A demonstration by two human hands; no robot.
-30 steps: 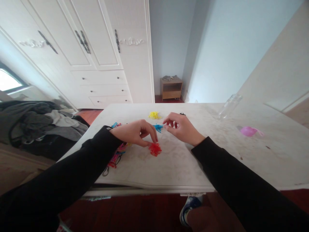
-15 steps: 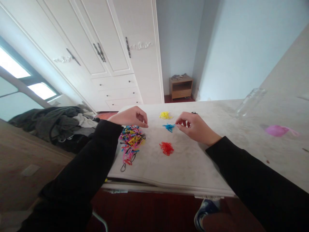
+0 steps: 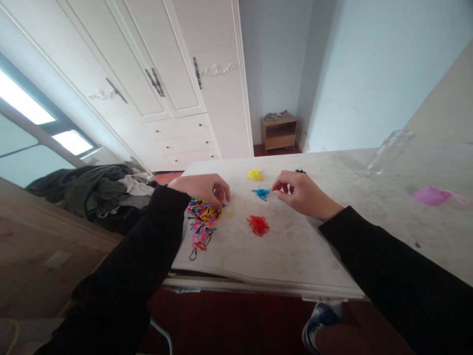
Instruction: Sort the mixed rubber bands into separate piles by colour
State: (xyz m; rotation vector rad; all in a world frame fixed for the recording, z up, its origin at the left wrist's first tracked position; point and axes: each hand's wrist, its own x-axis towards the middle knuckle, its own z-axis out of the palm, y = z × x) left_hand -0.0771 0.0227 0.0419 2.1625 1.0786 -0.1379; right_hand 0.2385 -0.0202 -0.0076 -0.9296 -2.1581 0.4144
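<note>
My left hand [image 3: 203, 189] reaches over the near left of the table, fingers curled down in a pinch at the right edge of a mixed pile of small coloured rubber bands [image 3: 203, 212]. Whatever lies between those fingertips is too small to make out. Beside a small heap of blue rubber bands [image 3: 261, 193], my right hand [image 3: 301, 195] has thumb and forefinger pressed together; anything in them is hidden. A yellow heap [image 3: 255, 175] lies beyond the blue one, and a red heap [image 3: 258, 225] closer to me. Some black bands [image 3: 300, 170] show behind my right hand.
Further right on the pale tabletop [image 3: 288, 261] are a clear glass container [image 3: 389, 154] and a pink balloon-like thing [image 3: 432, 196]. Dark clothes [image 3: 92, 192] are piled to the left. A white wardrobe [image 3: 181, 93] and a small wooden cabinet [image 3: 280, 133] stand behind.
My left hand has lowered, its fingertips now at the edge of the mixed pile. My right hand stays beside the blue heap. The whole view has shifted slightly.
</note>
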